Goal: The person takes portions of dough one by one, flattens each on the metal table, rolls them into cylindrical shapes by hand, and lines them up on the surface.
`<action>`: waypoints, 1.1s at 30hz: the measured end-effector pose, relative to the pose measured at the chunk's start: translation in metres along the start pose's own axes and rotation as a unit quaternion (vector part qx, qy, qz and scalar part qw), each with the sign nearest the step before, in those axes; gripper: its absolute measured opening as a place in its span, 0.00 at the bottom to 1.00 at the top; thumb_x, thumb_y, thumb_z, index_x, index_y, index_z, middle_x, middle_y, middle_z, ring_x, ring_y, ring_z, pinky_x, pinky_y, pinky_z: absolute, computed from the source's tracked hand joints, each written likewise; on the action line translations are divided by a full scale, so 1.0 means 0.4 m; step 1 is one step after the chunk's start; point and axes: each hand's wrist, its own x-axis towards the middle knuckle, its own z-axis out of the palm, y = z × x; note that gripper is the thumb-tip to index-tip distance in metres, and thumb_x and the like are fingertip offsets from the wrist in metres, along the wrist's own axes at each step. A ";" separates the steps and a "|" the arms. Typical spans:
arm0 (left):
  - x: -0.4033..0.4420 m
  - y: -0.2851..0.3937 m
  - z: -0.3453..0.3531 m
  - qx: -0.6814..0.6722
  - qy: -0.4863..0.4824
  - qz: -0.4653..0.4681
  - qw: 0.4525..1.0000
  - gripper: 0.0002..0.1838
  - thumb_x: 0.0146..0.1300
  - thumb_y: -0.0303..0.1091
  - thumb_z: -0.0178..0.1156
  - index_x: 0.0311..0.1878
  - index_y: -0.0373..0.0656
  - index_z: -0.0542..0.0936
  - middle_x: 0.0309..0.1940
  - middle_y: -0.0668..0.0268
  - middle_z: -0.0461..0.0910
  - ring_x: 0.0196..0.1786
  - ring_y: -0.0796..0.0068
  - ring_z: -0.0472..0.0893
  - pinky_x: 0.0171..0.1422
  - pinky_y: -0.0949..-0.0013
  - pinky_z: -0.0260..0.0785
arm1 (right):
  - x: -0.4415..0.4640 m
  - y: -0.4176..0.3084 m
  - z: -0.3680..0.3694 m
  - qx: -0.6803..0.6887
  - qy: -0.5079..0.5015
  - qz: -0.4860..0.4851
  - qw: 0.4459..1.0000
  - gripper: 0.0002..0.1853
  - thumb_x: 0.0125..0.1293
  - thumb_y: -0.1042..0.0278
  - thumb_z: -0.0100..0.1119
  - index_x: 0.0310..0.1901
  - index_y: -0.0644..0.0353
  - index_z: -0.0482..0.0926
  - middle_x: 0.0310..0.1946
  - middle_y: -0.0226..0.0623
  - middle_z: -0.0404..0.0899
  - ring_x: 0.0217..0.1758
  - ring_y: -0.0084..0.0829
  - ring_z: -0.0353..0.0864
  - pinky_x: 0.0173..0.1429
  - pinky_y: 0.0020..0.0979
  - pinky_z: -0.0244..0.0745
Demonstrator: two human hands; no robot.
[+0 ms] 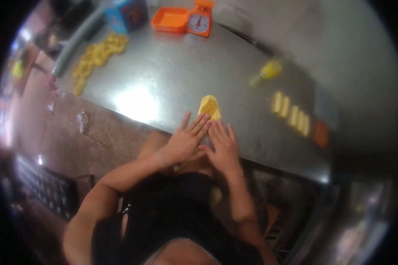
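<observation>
A flattened, oblong piece of yellow dough lies on the metal table, close to its front edge. My left hand rests over the near end of the dough, fingers stretched out and fingertips touching it. Beside it, my right hand lies with its fingers extended, their tips at the dough's near right edge. The fingertips of both hands almost meet. The near end of the dough is hidden under the fingers.
Yellow dough rings lie at the left. An orange kitchen scale with an orange tray and a blue box stand at the back. To the right are a knife, a yellow-handled tool and several dough sticks.
</observation>
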 end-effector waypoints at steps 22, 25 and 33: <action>-0.057 0.026 0.011 0.074 0.011 -0.017 0.997 0.53 0.70 0.60 0.64 0.86 0.31 0.60 0.88 0.47 0.57 0.91 0.52 0.53 0.93 0.37 0.35 | -0.024 -0.015 0.006 -0.041 -0.014 -0.018 0.999 0.49 0.76 0.30 0.55 0.78 0.73 0.70 0.81 0.59 0.67 0.89 0.54 0.59 0.90 0.61 0.46; -0.062 0.033 -0.001 0.062 0.012 -0.020 0.998 0.52 0.70 0.59 0.64 0.86 0.32 0.59 0.87 0.49 0.58 0.91 0.54 0.54 0.93 0.36 0.34 | -0.021 -0.019 -0.008 -0.051 -0.010 -0.016 0.999 0.47 0.75 0.33 0.59 0.78 0.72 0.70 0.81 0.58 0.68 0.89 0.52 0.60 0.90 0.62 0.46; -0.031 0.005 -0.050 -0.011 0.048 0.017 0.999 0.38 0.72 0.54 0.66 0.75 0.35 0.77 0.76 0.54 0.78 0.85 0.54 0.68 0.92 0.33 0.38 | 0.018 0.006 -0.069 -0.004 -0.046 -0.006 0.999 0.30 0.73 0.53 0.70 0.69 0.65 0.82 0.76 0.49 0.77 0.85 0.46 0.68 0.89 0.60 0.48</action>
